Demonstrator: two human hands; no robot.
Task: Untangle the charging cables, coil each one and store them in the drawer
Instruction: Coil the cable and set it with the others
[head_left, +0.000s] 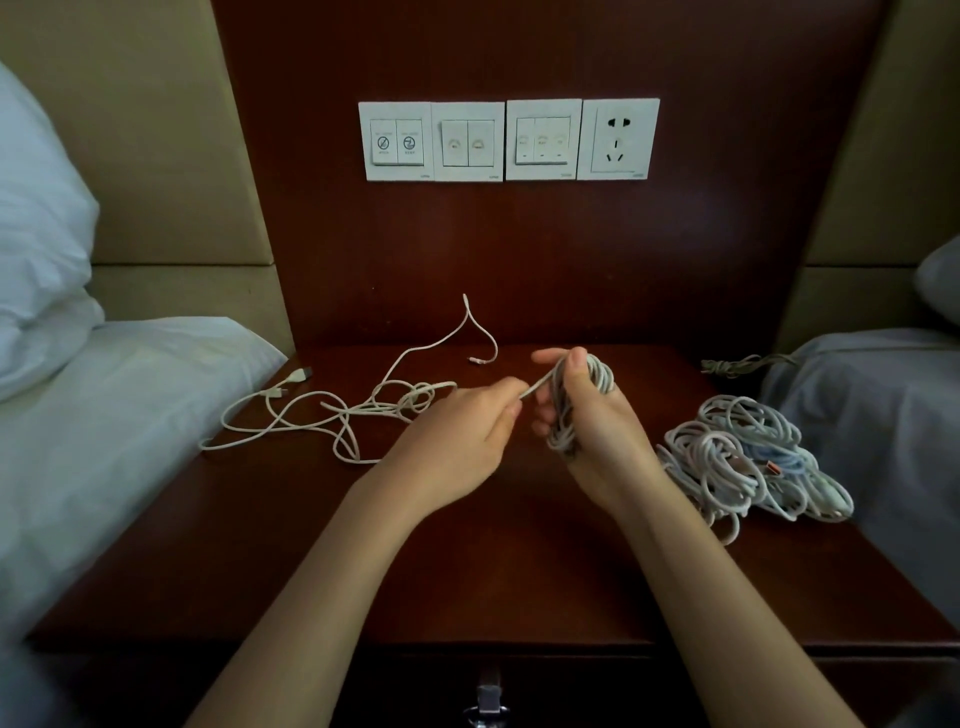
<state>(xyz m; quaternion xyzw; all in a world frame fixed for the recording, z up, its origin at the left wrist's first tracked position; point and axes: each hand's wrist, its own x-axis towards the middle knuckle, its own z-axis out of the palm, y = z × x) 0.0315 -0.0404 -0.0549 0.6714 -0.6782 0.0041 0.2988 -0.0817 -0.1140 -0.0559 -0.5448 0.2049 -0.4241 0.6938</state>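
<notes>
Over tbl (493, 571): 2 hands (457, 441) (597, 431), 1 coil (600, 373)

This is a bedroom, maybe in a hotel. The dark wooden worktop (467, 571) sits between two beds (104, 426) with white pillows (36, 234). Light switches (467, 141) and a plug socket (618, 140) are on the wall (519, 260) behind.

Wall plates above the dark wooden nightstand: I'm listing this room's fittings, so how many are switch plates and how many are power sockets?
White plastic switch plates: 3
White plastic power socket plate: 1
Total: 4
</notes>
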